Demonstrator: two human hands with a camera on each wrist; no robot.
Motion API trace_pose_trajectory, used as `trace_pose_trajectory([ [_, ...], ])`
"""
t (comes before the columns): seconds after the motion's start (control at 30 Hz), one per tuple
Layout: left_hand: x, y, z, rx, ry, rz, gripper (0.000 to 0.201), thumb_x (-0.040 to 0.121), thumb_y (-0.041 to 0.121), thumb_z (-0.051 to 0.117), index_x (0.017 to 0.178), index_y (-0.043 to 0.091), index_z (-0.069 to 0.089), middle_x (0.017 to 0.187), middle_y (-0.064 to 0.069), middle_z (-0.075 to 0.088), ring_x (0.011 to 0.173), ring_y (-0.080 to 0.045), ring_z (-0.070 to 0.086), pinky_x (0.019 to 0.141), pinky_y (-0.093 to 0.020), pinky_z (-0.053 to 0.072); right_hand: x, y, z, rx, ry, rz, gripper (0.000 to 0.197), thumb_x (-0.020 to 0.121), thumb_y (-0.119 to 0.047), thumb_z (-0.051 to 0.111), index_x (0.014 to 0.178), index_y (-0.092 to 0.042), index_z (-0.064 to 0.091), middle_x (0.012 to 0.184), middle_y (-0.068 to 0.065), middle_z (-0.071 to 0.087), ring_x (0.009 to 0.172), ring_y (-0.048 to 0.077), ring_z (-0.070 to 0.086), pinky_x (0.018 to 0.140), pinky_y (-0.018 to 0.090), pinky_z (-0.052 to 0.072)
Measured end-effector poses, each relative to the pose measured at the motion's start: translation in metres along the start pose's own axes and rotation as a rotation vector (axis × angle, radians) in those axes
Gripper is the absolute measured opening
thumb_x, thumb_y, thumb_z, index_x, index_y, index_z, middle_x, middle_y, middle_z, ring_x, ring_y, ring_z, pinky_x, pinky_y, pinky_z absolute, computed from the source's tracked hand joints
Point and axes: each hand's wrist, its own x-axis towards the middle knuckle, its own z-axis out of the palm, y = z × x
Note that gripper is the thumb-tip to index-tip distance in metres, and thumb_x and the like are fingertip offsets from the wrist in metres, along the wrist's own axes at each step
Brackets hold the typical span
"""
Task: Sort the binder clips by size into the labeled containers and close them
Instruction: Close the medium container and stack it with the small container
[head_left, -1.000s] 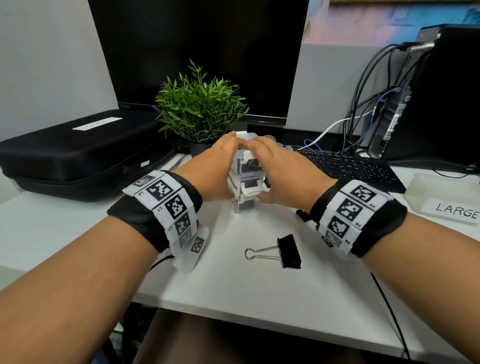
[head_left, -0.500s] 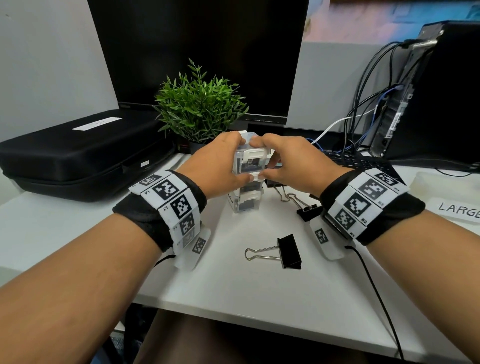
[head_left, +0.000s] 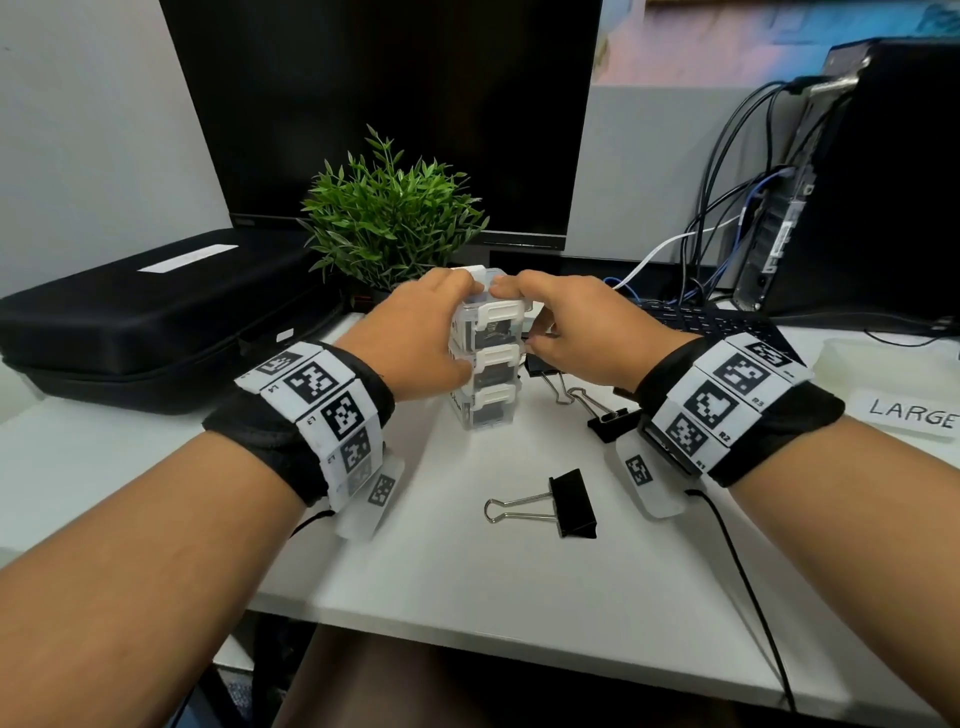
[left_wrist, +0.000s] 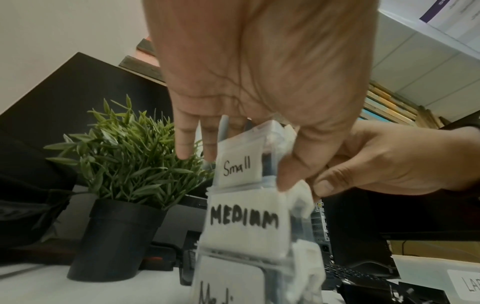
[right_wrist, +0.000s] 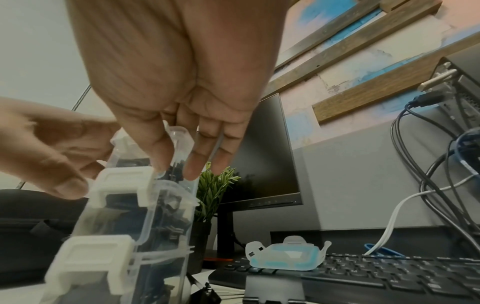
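Left hand and right hand both curled round top container marked "Small", fingers over lid, thumbs on near face. It sits atop stack of two more clear containers on desk, directly below hands. Loose binder clip on desk just behind wrists; two more clips under right hand. "LARGE" container well right of right wrist
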Motion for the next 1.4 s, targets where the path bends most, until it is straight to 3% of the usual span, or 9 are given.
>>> trace_pose_trajectory([
  [0.13,0.0,-0.003,-0.014,0.26,0.039,0.028,0.06,0.083,0.032,0.067,0.136,0.033,0.041,0.121,0.003,0.045,0.105,-0.019,0.037,0.092,-0.032,0.039,-0.001,0.013,-0.004,-0.026,-0.105,0.03,0.073,0.086,-0.001,0.058,0.143,-0.041,0.033,0.153,-0.007,0.029,0.136,0.022,0.033,0.107,0.038,0.036],
  [0.3,-0.001,0.01,-0.027,0.438,0.111,0.072,0.041,0.086,0.044,0.06,0.125,0.033,0.056,0.109,0.004,0.05,0.106,-0.019,0.039,0.087,-0.033,0.034,-0.001,0.021,-0.007,-0.084,-0.164,0.093,0.087,0.085,0.001,0.056,0.146,-0.048,0.017,0.159,-0.007,0.008,0.143,0.029,0.019,0.112,0.043,0.03],
  [0.5,0.005,0.013,-0.026,0.342,0.073,0.083,0.04,0.081,0.041,0.067,0.112,0.018,0.058,0.119,0.0,0.06,0.122,-0.021,0.045,0.105,-0.036,0.035,-0.005,0.022,-0.01,-0.106,-0.181,0.122,0.079,0.087,-0.004,0.059,0.148,-0.038,0.021,0.155,-0.006,0.024,0.139,0.021,0.03,0.112,0.033,0.03],
  [0.6,0.007,0.017,-0.026,0.339,0.037,0.004,0.038,0.084,0.039,0.065,0.112,0.017,0.053,0.097,0.0,0.061,0.089,-0.021,0.055,0.075,-0.031,0.044,-0.01,0.024,-0.009,-0.172,-0.263,0.155,0.062,0.09,-0.011,0.058,0.144,-0.031,0.035,0.153,-0.001,0.029,0.139,0.023,0.03,0.113,0.032,0.026],
  [0.7,0.01,0.019,-0.028,0.506,0.044,-0.037,0.029,0.087,0.033,0.061,0.109,0.015,0.052,0.081,0.002,0.053,0.075,-0.022,0.051,0.062,-0.031,0.043,-0.018,0.025,-0.009,-0.197,-0.36,0.2,0.049,0.09,-0.016,0.06,0.136,-0.028,0.049,0.143,-0.001,0.043,0.128,0.02,0.043,0.104,0.029,0.035],
  [0.83,0.014,0.008,-0.033,0.636,0.007,-0.165,0.019,0.09,0.019,0.058,0.106,0.014,0.053,0.068,0.003,0.043,0.071,-0.022,0.048,0.058,-0.033,0.039,-0.025,0.025,-0.01,-0.207,-0.465,0.29,0.04,0.09,-0.028,0.061,0.129,-0.032,0.054,0.13,0.001,0.054,0.114,0.02,0.055,0.095,0.031,0.044],
  [0.93,0.018,-0.003,-0.036,0.647,-0.019,-0.204,0.019,0.089,0.015,0.06,0.107,0.014,0.054,0.078,0.001,0.051,0.073,-0.022,0.049,0.059,-0.033,0.04,-0.026,0.026,-0.01,-0.231,-0.503,0.294,0.039,0.089,-0.029,0.062,0.128,-0.031,0.055,0.137,-0.001,0.049,0.122,0.02,0.048,0.101,0.032,0.04],
  [1.2,0.026,-0.01,-0.039,0.722,-0.015,-0.157,0.018,0.087,0.0,0.049,0.096,0.013,0.056,0.067,0.0,0.045,0.07,-0.024,0.05,0.056,-0.033,0.039,-0.028,0.027,-0.007,-0.213,-0.531,0.305,0.039,0.087,-0.032,0.065,0.126,-0.032,0.056,0.137,-0.003,0.048,0.122,0.02,0.047,0.103,0.032,0.038],
  [1.4,0.021,-0.014,-0.041,0.75,0.022,-0.097,0.01,0.085,0.006,0.054,0.091,0.013,0.057,0.063,0.003,0.036,0.068,-0.022,0.046,0.055,-0.031,0.036,-0.027,0.031,-0.009,-0.222,-0.561,0.303,0.04,0.088,-0.034,0.064,0.127,-0.033,0.055,0.138,-0.003,0.047,0.121,0.02,0.047,0.101,0.032,0.038],
])
